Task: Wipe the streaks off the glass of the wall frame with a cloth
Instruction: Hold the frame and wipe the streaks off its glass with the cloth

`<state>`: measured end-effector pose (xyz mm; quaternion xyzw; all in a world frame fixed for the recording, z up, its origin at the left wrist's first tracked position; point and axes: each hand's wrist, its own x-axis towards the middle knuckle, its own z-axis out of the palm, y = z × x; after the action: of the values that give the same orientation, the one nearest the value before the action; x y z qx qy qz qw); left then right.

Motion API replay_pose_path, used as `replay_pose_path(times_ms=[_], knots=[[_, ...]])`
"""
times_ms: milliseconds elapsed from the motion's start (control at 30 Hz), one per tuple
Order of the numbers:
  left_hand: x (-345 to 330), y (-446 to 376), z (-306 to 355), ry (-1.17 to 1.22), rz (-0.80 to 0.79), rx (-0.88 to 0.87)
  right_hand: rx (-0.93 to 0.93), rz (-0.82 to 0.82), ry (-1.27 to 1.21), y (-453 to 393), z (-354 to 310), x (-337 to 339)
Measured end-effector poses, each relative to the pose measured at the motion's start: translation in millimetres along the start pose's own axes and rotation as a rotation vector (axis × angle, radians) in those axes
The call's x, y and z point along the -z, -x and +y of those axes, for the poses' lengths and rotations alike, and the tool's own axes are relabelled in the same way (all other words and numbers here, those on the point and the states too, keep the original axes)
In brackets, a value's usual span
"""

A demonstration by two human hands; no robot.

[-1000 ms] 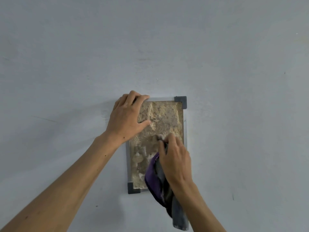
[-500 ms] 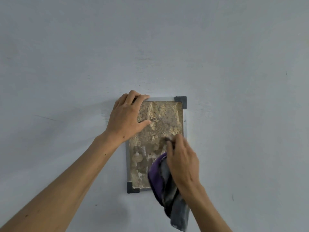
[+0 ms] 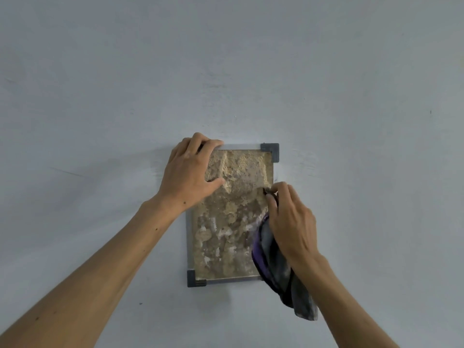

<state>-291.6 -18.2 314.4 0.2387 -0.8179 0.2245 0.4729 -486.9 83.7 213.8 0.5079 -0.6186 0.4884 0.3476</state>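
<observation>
A: Where's the wall frame (image 3: 227, 217)?
B: Hanging upright on the pale wall (image 3: 351, 96). Grey rim, dark caps at the upper right corner (image 3: 270, 150) and lower left corner (image 3: 194, 279) of the frame. The other 2 corners are covered.

A: Glass?
B: Glass (image 3: 226, 234) is blotchy all over, tan and white patches from the frame's top edge down to its bottom edge.

A: Left hand (image 3: 189, 172)?
B: On the frame's upper left corner. Fingers curl over the top edge, thumb lies across the glass just below them. It grips the frame, nothing else in it.

A: Right hand (image 3: 288, 222)?
B: At the frame's right edge, about mid height. Fingers bunched and curled round a cloth (image 3: 278, 270), fingertips (image 3: 270, 192) pushed against the glass close to the right rim.

A: The cloth itself?
B: Purple and grey, crumpled. Top part is in the hand, against the glass. The rest hangs under the wrist, over the frame's lower right corner, tail ends below the bottom edge, in front of the wall.

A: Both forearms?
B: Bare, 1 reaching up to each side of the frame.
</observation>
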Motion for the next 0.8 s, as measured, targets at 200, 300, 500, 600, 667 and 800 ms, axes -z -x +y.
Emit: replay_pose_path(times_ms=[200,300,500,600,667,800], knots=[[-0.8,0.1,1.1,0.0,0.006,0.005,0.18,-0.168,0.063,30.6,9.4,-1.6],[-0.7,0.1,0.2,-0.002,-0.001,0.005,0.173,-0.067,0.015,1.5,5.2,1.3],[-0.9,0.5,2.1,0.006,0.001,0.011,0.218,-0.077,0.018,13.0,7.1,-3.2],[-0.8,0.5,2.0,-0.002,-0.002,0.013,0.256,-0.154,0.063,33.3,15.6,-0.2],[-0.5,0.6,2.3,0.001,0.006,0.014,0.264,-0.116,0.063,20.6,15.4,1.3],[-1.5,1.3,3.1,0.004,0.005,0.01,0.218,-0.036,0.049,-5.9,10.6,1.5]])
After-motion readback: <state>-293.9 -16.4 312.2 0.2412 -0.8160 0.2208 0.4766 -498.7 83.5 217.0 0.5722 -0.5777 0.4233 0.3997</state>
